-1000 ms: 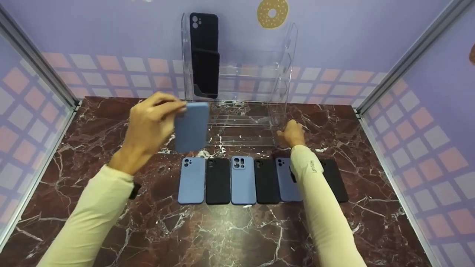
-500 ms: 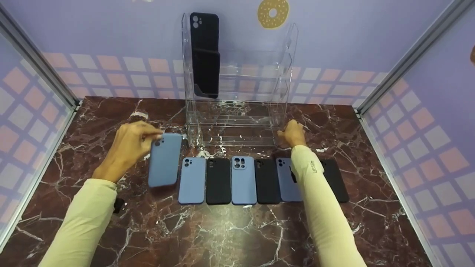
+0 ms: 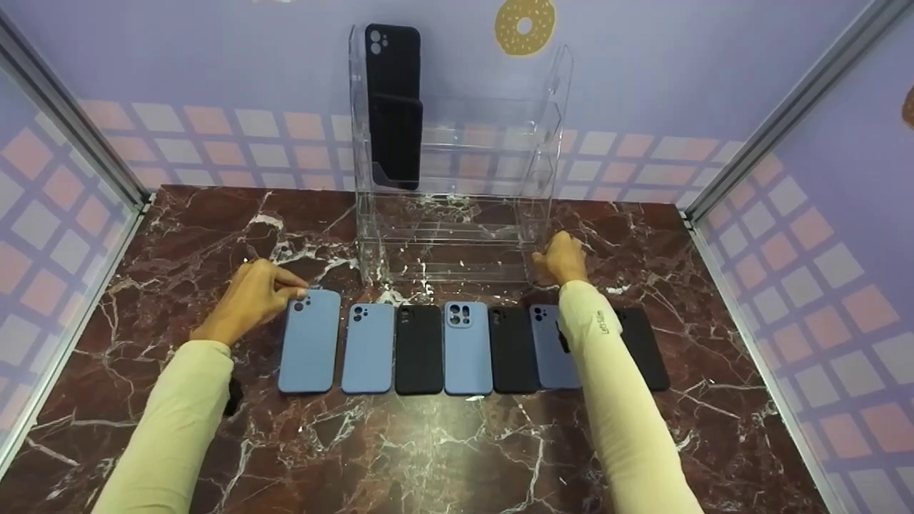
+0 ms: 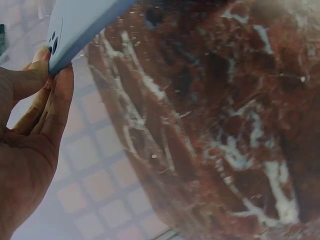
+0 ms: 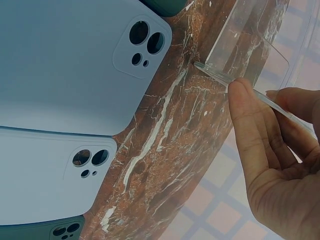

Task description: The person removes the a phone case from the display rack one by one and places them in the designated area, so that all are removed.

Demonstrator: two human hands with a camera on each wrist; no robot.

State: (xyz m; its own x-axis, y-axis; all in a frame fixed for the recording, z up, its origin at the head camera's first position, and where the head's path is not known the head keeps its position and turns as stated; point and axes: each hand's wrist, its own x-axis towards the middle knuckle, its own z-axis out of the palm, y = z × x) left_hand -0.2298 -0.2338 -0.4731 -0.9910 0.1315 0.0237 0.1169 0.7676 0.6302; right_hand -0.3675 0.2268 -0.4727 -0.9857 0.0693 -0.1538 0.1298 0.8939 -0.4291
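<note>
At the left end of the row my left hand (image 3: 250, 296) pinches a light blue phone case (image 3: 308, 346) by its upper-left corner. In the left wrist view, thumb and fingers grip the case (image 4: 85, 30) near its camera holes. The case appears to lie flat, in line with the others. My right hand (image 3: 563, 258) holds the right side of a clear acrylic display stand (image 3: 457, 234). The right wrist view shows its thumb and fingers pinching the thin edge of the clear side panel (image 5: 216, 75).
Several blue and black cases lie side by side, including a black case (image 3: 419, 350) and a blue case (image 3: 468, 357). My right forearm covers part of the row. Two black cases, the lower one (image 3: 396, 143) overlapping the upper, stand in the stand's left side. Walls enclose the marble-patterned table (image 3: 457, 457).
My left hand has carried the blue case from in front of the stand leftward and down to the row's left end. My right hand has stayed on the stand.
</note>
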